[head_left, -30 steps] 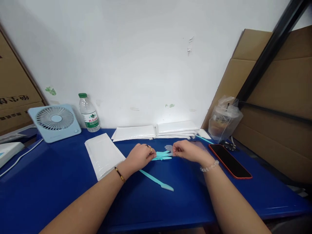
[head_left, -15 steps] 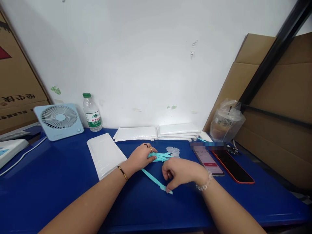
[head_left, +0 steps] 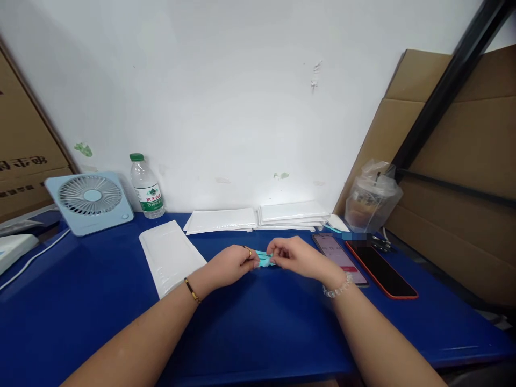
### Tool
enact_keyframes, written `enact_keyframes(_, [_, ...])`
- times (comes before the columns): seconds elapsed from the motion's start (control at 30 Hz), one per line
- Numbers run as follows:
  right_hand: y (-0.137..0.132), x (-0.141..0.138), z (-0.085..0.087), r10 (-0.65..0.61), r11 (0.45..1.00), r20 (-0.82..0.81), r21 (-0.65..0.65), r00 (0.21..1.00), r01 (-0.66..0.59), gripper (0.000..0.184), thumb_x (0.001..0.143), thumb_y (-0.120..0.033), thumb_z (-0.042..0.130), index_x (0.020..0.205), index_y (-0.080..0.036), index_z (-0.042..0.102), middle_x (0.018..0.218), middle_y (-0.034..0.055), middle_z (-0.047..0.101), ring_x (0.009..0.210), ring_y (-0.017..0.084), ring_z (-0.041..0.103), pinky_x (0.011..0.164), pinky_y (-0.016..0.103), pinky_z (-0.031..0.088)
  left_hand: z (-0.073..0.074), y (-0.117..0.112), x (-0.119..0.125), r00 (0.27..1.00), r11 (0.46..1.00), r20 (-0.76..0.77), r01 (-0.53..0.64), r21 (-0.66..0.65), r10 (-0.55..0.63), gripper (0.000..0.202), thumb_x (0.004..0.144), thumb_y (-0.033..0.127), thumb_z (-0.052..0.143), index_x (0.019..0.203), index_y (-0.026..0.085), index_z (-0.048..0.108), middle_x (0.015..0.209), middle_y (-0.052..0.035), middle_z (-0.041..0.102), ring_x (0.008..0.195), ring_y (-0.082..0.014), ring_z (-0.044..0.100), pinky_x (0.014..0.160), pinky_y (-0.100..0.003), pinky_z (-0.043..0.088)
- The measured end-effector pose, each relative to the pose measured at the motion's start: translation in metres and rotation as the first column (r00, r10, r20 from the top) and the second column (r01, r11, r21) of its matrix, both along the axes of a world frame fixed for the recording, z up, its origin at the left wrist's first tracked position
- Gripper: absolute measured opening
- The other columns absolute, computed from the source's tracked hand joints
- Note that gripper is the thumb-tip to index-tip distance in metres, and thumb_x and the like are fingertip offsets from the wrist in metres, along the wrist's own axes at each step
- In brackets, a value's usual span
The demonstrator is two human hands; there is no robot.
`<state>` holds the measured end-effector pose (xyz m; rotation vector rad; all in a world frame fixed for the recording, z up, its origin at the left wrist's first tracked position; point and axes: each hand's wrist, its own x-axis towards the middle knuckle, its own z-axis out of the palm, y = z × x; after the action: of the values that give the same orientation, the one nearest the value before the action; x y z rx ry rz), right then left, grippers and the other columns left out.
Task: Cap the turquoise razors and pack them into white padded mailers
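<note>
Slim teal plastic sticks [head_left: 265, 259] lie bunched on the blue table between my two hands. My left hand [head_left: 236, 265] comes in from the left, its thumb and fingers closed on the bunch's left end. From the other side my right hand [head_left: 296, 257] pinches the right end between thumb and bent fingers. Both hands cover much of the sticks, so their full length is hidden. A white padded mailer [head_left: 171, 257] lies just beyond my left wrist.
More white mailers [head_left: 221, 219] lie in stacks along the wall. A phone [head_left: 342, 258] and an orange-cased phone [head_left: 381, 271] rest right of my hand. A bagged drink cup [head_left: 368, 201], a water bottle [head_left: 148, 188] and a blue fan [head_left: 92, 201] stand at the back.
The single teal stick lying toward me under my right fingertips is gone from that spot. My right hand has moved up to the bunch, and the small translucent pieces behind are now hidden.
</note>
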<state>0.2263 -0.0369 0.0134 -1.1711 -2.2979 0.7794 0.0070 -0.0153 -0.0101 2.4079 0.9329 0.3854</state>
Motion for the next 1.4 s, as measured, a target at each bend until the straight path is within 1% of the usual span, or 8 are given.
enact_keyframes(0.13, [0.005,0.004,-0.002,-0.024,1.0,-0.22,-0.001,0.975,0.024,0.019,0.078,-0.031,0.062,0.089,-0.018,0.068,0.072,0.0021,0.065,0.062,0.012,0.056,0.057,0.023,0.044,0.007,0.002,-0.003,0.986,0.933,0.15,-0.009,-0.36,0.068,0.034,0.089,0.047,0.034,0.08,0.019,0.049,0.061,0.0029,0.053,0.054,-0.0106,0.052,0.052,-0.021,0.037])
enact_keyframes(0.2, [0.007,0.007,-0.003,-0.036,0.999,-0.273,-0.021,0.961,0.031,0.021,0.077,-0.033,0.064,0.088,-0.017,0.069,0.072,0.0035,0.066,0.062,0.013,0.058,0.056,0.024,0.046,0.01,0.003,-0.003,0.978,0.918,0.192,0.006,-0.397,0.077,0.035,0.088,0.05,0.037,0.077,0.019,0.048,0.063,0.0037,0.05,0.05,-0.0084,0.046,0.049,-0.02,0.035])
enact_keyframes(0.3, [0.011,0.016,-0.001,-0.101,0.995,-0.345,-0.039,0.933,0.093,0.024,0.076,-0.036,0.065,0.087,-0.016,0.069,0.07,0.0044,0.066,0.061,0.014,0.06,0.056,0.025,0.048,0.01,0.006,-0.005,0.966,0.948,0.236,-0.026,-0.317,0.105,0.035,0.087,0.049,0.039,0.075,0.018,0.05,0.063,0.0036,0.048,0.053,-0.008,0.04,0.049,-0.019,0.032])
enact_keyframes(0.4, [0.014,0.022,0.0,-0.157,0.987,-0.402,-0.039,0.902,0.155,0.026,0.077,-0.039,0.064,0.084,-0.015,0.068,0.065,0.0036,0.064,0.057,0.014,0.06,0.053,0.025,0.048,0.006,0.011,-0.007,0.953,0.963,0.253,-0.101,-0.251,0.166,0.036,0.087,0.048,0.039,0.083,0.017,0.056,0.068,0.0022,0.052,0.058,-0.0094,0.043,0.053,-0.02,0.033])
enact_keyframes(0.57, [0.017,0.016,-0.003,-0.187,0.982,-0.494,-0.084,0.849,0.168,0.027,0.08,-0.04,0.061,0.091,-0.016,0.062,0.066,0.0013,0.062,0.051,0.01,0.058,0.05,0.024,0.048,-0.001,0.016,-0.008,0.936,0.968,0.272,-0.179,-0.176,0.223,0.032,0.081,0.046,0.052,0.092,0.018,0.062,0.078,-0.0002,0.06,0.067,-0.0123,0.05,0.059,-0.022,0.038])
enact_keyframes(0.77, [0.016,0.009,-0.005,-0.211,0.975,-0.518,-0.175,0.829,0.139,0.029,0.078,-0.041,0.063,0.09,-0.014,0.059,0.071,0.0042,0.066,0.057,0.013,0.063,0.053,0.026,0.051,0.0,0.018,-0.009,0.904,0.951,0.297,-0.289,-0.111,0.309,0.029,0.078,0.044,0.054,0.086,0.018,0.063,0.08,-0.0019,0.065,0.072,-0.0156,0.056,0.065,-0.026,0.042])
enact_keyframes(1.0, [0.014,0.002,-0.009,-0.155,0.984,-0.528,-0.161,0.835,0.081,0.026,0.08,-0.039,0.06,0.09,-0.015,0.058,0.075,0.0045,0.065,0.061,0.013,0.064,0.056,0.026,0.051,-0.001,0.018,-0.008,0.904,0.95,0.29,-0.295,-0.104,0.313,0.031,0.078,0.045,0.054,0.086,0.017,0.064,0.08,-0.0023,0.066,0.072,-0.0162,0.058,0.063,-0.026,0.042])
enact_keyframes(1.4, [0.014,0.0,-0.013,-0.142,0.982,-0.53,-0.178,0.836,0.054,0.026,0.08,-0.04,0.061,0.09,-0.016,0.057,0.074,0.0034,0.065,0.059,0.013,0.064,0.055,0.026,0.05,-0.002,0.017,-0.006,0.9,0.949,0.303,-0.289,-0.124,0.313,0.029,0.079,0.044,0.053,0.086,0.018,0.063,0.081,-0.0011,0.066,0.072,-0.0154,0.058,0.063,-0.025,0.041])
